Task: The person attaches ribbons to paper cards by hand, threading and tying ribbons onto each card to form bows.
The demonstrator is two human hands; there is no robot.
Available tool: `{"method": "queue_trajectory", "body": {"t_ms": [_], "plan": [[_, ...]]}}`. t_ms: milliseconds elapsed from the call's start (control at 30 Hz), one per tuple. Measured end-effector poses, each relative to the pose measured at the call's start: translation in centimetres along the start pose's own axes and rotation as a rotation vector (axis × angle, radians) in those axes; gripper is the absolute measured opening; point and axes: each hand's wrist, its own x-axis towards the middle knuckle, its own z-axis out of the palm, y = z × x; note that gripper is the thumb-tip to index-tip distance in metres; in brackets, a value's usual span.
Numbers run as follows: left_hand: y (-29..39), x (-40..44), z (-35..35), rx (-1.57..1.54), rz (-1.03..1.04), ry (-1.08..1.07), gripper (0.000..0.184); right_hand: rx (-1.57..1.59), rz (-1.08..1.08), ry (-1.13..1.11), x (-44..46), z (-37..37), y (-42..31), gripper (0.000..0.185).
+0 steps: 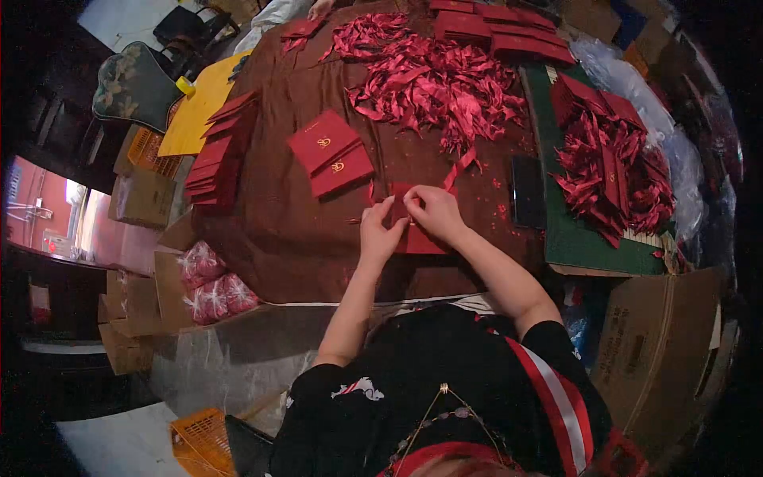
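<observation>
A red card or envelope (425, 240) lies on the brown cloth close to the near edge, under both hands. My left hand (381, 230) is at its left side, thumb and fingertips curved toward each other; what they hold, if anything, is too small to tell. My right hand (431, 211) pinches at the card's upper part, the pinched item hidden by the fingers. Red ribbon rises from the card near both hands. Two red envelopes with gold print (324, 143) overlap just beyond, up and to the left. A big heap of red ribbons (445, 83) lies farther off.
Stacked red envelopes (216, 163) line the left edge, others (501, 30) the far right. A dark phone (527, 191) lies beside a green board (568, 226) bearing ribboned envelopes (612, 171). Another person's hand (320, 9) shows at the far edge. A cardboard box (656, 342) stands lower right.
</observation>
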Motion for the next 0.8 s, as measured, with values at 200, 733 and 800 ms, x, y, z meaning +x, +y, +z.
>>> {"method": "queue_trajectory", "body": {"t_ms": [200,733,800], "plan": [[-0.8,0.1,0.7,0.057,0.090,0.057,0.056,-0.042,-0.032,-0.005,0.1,0.1,-0.3,0.017],[-2.7,3.4,1.0,0.068,0.400,-0.031,0.051,-0.141,-0.206,-0.139,1.4,0.4,1.1,0.020],[-3.3,3.9,1.4,0.036,0.441,-0.061,0.050,-0.111,-0.263,-0.061,1.2,0.3,1.2,0.020]]}}
